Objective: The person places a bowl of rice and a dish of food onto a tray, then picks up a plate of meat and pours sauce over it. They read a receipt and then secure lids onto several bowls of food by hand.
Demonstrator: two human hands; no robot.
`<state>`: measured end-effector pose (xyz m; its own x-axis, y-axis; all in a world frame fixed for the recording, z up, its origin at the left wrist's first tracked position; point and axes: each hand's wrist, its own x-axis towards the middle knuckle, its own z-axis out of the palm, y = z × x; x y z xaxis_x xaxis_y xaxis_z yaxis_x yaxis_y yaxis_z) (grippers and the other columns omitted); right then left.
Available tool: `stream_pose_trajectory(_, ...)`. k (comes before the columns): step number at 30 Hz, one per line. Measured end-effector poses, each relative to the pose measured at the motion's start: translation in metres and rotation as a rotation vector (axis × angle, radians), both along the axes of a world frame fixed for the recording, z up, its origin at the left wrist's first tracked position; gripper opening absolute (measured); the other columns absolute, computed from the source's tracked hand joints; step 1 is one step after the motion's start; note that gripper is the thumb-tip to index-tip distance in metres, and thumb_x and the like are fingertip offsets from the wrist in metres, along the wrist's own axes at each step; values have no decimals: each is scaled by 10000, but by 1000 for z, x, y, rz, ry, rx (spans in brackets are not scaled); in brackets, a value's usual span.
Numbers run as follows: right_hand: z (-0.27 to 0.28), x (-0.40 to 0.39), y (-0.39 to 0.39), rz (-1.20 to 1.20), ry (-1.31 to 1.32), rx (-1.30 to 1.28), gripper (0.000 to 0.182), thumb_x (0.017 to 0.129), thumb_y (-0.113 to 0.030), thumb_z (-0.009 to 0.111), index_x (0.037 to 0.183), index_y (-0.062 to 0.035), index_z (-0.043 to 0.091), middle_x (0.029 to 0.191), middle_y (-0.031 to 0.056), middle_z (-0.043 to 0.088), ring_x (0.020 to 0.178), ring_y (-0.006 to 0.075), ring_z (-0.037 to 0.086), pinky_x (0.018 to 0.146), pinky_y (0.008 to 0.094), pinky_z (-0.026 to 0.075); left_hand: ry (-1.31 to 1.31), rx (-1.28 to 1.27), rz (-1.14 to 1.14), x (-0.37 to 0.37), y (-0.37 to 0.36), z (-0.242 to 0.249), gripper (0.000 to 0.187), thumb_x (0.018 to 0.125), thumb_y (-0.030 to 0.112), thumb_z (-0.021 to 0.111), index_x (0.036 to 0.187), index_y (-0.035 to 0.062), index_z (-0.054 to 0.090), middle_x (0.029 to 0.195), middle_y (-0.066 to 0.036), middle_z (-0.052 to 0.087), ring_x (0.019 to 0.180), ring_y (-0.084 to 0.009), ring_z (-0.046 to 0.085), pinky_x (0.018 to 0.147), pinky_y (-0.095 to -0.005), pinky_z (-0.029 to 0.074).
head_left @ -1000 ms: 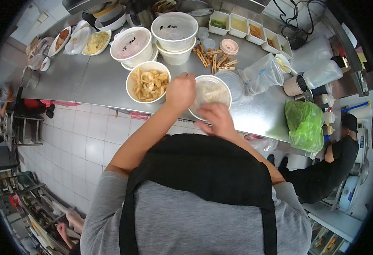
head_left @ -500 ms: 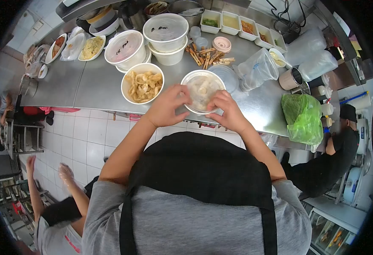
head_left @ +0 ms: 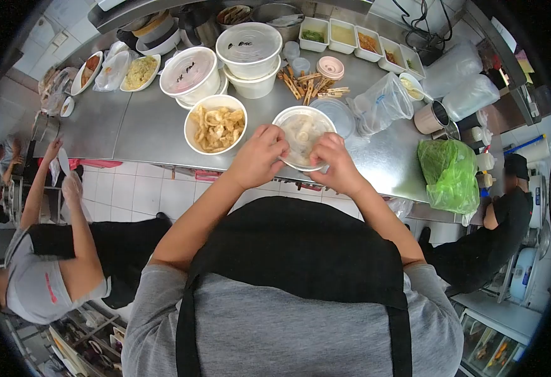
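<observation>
A white takeaway bowl with a clear plastic lid (head_left: 303, 129) stands at the front edge of the steel counter, pale food showing dimly through the lid. My left hand (head_left: 260, 156) pinches the left side of its rim, fingers curled and closed. On the opposite side, my right hand (head_left: 337, 164) grips the rim the same way, thumb low and fingers over the edge. Left of it sits an uncovered white bowl (head_left: 188, 133) of light-brown crispy pieces. Behind are stacked lidded tubs (head_left: 248, 49) with handwriting on top, and another marked tub (head_left: 190, 70).
Wooden clothespins (head_left: 307, 85), a loose clear lid (head_left: 333, 116) and bagged cups (head_left: 379, 107) lie behind the bowl. A green bag (head_left: 446, 176) rests at right. Garnish trays (head_left: 342, 34) line the back. One co-worker (head_left: 55, 270) stands at left, another (head_left: 495, 232) at right.
Both hands have closed in on the lidded bowl's rim, fingers curling tighter. The left co-worker has moved forward, with arms raised beside the counter. The view has shifted slightly.
</observation>
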<state>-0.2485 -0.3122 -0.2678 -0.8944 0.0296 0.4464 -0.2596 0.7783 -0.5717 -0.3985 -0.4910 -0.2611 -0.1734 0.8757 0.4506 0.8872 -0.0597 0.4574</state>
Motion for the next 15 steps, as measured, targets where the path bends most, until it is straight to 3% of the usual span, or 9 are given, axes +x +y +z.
stream_pose_trajectory(6,2,0,-6,5,40,58,353,574,-164,830,772,-124,540,871,28,535,947,270,499,919,403,335,37,-8,-80,-6,-2,1,288,634,33,719,871,75,561,997,-87,542,1045,-319,504,902,-412,439)
stream_pose_trajectory(15,3,-1,-10,-49,-6,66,271,592,-145,782,759,-149,569,876,23,557,947,241,519,949,400,295,50,-6,-120,-11,-2,3,286,647,43,726,886,67,570,994,-84,557,1051,-318,516,912,-411,437)
